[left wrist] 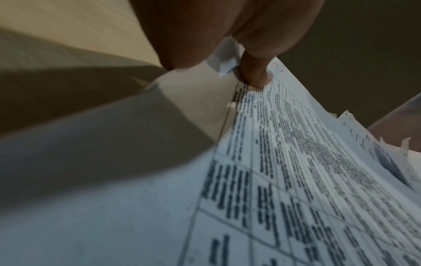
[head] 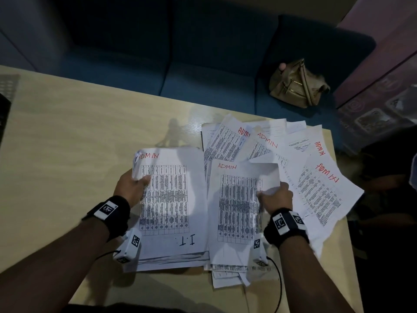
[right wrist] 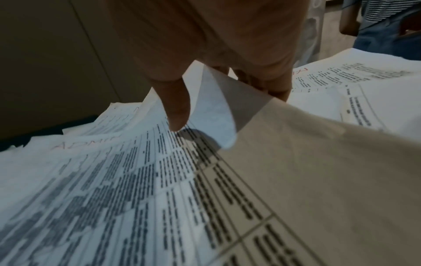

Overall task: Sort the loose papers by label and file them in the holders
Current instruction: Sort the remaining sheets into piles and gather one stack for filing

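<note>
A thick stack of printed sheets (head: 171, 199) lies in front of me on the table; its top sheet reads ADMIN in red at the far end and I.T. in black at the near end. My left hand (head: 133, 184) grips the stack's left edge, thumb (left wrist: 252, 72) on top. Right of it, a sheet marked ADMIN (head: 237, 199) tops a looser pile. My right hand (head: 274, 195) pinches that sheet's right edge and curls it up, thumb (right wrist: 176, 111) on the print. More ADMIN sheets (head: 316, 175) fan out to the right. No holders show.
The beige table (head: 67, 143) has bare room to the left. A dark mesh object (head: 6, 86) sits at its far left edge. A tan handbag (head: 295, 84) lies on the blue sofa (head: 203, 75) behind. Another person (right wrist: 382, 21) stands beyond the table's right end.
</note>
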`<state>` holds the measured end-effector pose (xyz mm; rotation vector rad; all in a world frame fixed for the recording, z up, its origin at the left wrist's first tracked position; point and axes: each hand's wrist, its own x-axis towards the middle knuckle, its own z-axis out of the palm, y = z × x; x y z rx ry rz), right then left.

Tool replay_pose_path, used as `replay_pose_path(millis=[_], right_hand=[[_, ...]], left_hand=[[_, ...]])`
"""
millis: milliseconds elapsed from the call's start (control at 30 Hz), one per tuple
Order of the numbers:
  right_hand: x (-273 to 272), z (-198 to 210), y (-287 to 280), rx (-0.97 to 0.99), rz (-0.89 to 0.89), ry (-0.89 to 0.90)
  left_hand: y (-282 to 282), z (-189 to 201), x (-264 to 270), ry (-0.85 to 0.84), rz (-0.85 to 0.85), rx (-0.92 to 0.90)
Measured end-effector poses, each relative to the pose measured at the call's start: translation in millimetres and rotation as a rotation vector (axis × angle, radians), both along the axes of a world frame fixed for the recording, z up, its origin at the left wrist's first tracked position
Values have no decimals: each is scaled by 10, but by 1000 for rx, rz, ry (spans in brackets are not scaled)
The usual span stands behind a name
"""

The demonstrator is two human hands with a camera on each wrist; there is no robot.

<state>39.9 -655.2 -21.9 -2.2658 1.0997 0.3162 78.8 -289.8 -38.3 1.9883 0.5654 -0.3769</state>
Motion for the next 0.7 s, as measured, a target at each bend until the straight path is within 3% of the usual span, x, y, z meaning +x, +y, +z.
replay_pose_path(millis=[67, 200, 367, 467, 567, 700], right_hand=[[3, 54, 4, 78, -28, -33], [68, 302, -19, 22, 132, -61], [294, 1041, -338, -100, 202, -425], [317, 1334, -482, -3, 179, -622], [250, 1203, -428, 169, 103, -673], [153, 640, -280, 295, -30, -542]], left_hand=[[-9, 10, 1, -10, -12, 8], [2, 30, 0, 3, 2, -20], [37, 65, 21, 20, 34, -75], [-12, 110, 60, 15, 18, -116], [-155, 180, 96, 14, 11, -160], [-358, 214, 92, -14, -63, -183]])
